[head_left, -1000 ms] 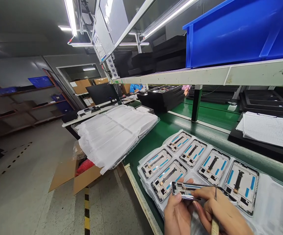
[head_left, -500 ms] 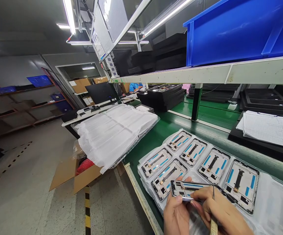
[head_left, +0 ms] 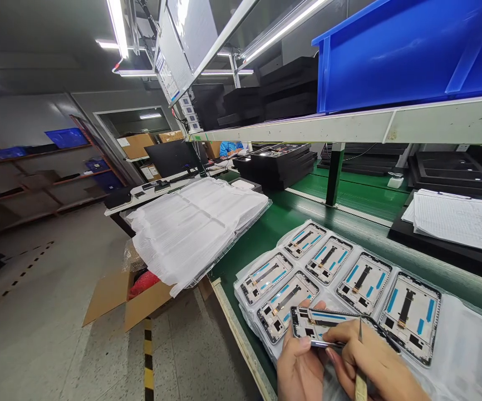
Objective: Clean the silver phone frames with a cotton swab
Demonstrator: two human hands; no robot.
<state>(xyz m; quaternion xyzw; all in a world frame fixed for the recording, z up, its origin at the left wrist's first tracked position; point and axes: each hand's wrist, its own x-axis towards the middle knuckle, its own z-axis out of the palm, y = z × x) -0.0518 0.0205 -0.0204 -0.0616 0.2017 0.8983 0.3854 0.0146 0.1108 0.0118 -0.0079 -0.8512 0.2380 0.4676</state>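
My left hand [head_left: 301,367] grips a phone screen panel [head_left: 322,324] by its near edge, holding it tilted above the bench at the bottom of the view. My right hand [head_left: 374,362] is closed around thin tweezers [head_left: 360,356], whose tip points up beside the panel's right part, and its fingers also touch the panel. Under and behind both hands, several similar panels [head_left: 364,281] with blue strips and black flex cables lie face down in rows on clear plastic sheets.
A thick stack of white plastic bags [head_left: 191,223] overhangs the green bench [head_left: 283,217] at left. An open cardboard box [head_left: 128,298] sits on the floor. Black trays [head_left: 278,164], papers [head_left: 458,220] and a blue bin [head_left: 408,55] on the shelf stand behind.
The held panel and both hands have shifted slightly down and left; the tweezers' tip has tilted a little. Nothing else has moved.
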